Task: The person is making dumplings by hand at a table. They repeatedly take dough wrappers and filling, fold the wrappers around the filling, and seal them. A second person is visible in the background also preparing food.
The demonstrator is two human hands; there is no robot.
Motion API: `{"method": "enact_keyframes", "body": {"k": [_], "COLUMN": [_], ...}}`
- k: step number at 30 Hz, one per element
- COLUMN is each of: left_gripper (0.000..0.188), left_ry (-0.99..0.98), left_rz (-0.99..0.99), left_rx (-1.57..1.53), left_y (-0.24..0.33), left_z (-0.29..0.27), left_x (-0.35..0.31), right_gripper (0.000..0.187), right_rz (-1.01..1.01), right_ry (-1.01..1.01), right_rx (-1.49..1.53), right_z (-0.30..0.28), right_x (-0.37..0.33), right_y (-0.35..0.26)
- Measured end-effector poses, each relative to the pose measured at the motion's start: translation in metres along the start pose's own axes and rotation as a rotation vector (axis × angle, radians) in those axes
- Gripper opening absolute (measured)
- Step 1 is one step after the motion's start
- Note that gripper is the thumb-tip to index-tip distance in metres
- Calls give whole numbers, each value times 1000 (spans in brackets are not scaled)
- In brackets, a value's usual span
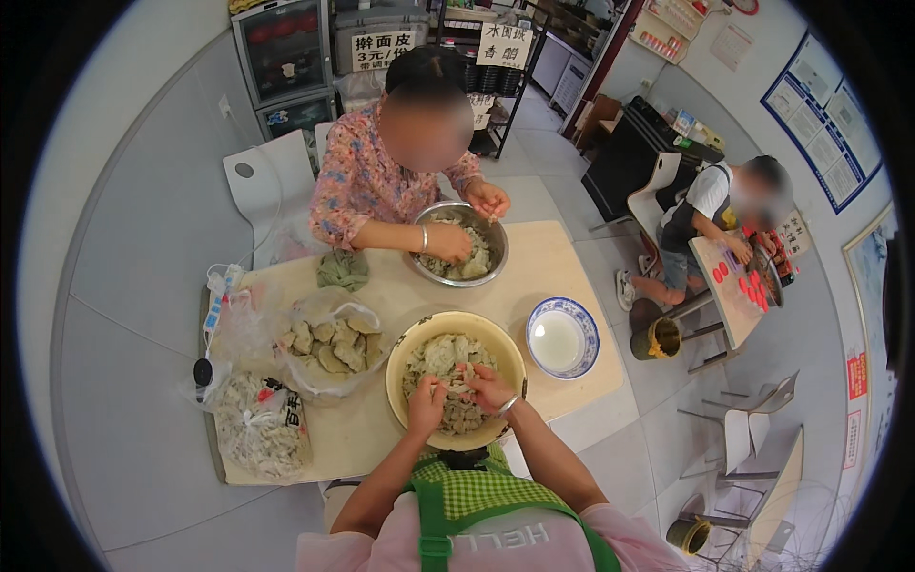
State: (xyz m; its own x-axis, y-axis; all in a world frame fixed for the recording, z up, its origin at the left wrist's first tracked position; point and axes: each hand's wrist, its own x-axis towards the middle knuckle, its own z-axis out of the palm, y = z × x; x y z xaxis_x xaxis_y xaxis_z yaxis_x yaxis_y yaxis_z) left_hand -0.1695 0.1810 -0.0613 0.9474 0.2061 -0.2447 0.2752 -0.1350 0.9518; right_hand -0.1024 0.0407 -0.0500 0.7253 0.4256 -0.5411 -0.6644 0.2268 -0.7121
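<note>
Above a cream-yellow enamel basin [393, 367] with a chipped dark rim, my two hands are close together. The basin holds a heap of torn, pale grey-green, dough-like pieces [440, 354]. My left hand [426, 406] is closed, fingertips pinched; what sits in them is too small to make out. My right hand [488, 390], with a bracelet at the wrist, pinches a pale dough-like piece [460, 379]. Left of the basin, an open clear plastic bag [329, 386] contains larger chunks of similar stuff. A blue-and-white bowl [562, 337] of whitish liquid stands to the right.
Across the table [572, 257], a person in a flowered top works in a steel bowl [496, 257] of similar pieces. Nearer left lie a tied bag of shreds [262, 434], a green bundle [342, 270] and a power strip [221, 296]. Another person sits at a far-right table [710, 257].
</note>
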Motion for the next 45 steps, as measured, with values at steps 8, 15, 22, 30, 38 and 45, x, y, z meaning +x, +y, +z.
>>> {"method": "enact_keyframes", "body": {"k": [8,15,22,30,38,45], "left_gripper": [27,19,27,34,23,19], "left_ry": [32,6,-77,26,-39,57], "left_rz": [439,348,273,238,245,161], "left_rx": [111,157,-28,65,291,123], "left_y": [10,2,25,10,-1,-6], "left_z": [6,5,8,8,11,13], "left_x": [-2,-2,-13,-3,-2,-5], "right_gripper": [15,16,18,12,5,24], "right_rz": [-212,-303,-363,-132,-481,-390], "right_ry": [175,87,303,-136,-58,80], "right_rx": [-418,-456,-645,-473,-807,-742], "right_z": [0,1,-8,5,-1,-1], "right_x": [-2,0,10,-8,1,-2], "right_y": [8,14,3,-8,8,-8]}}
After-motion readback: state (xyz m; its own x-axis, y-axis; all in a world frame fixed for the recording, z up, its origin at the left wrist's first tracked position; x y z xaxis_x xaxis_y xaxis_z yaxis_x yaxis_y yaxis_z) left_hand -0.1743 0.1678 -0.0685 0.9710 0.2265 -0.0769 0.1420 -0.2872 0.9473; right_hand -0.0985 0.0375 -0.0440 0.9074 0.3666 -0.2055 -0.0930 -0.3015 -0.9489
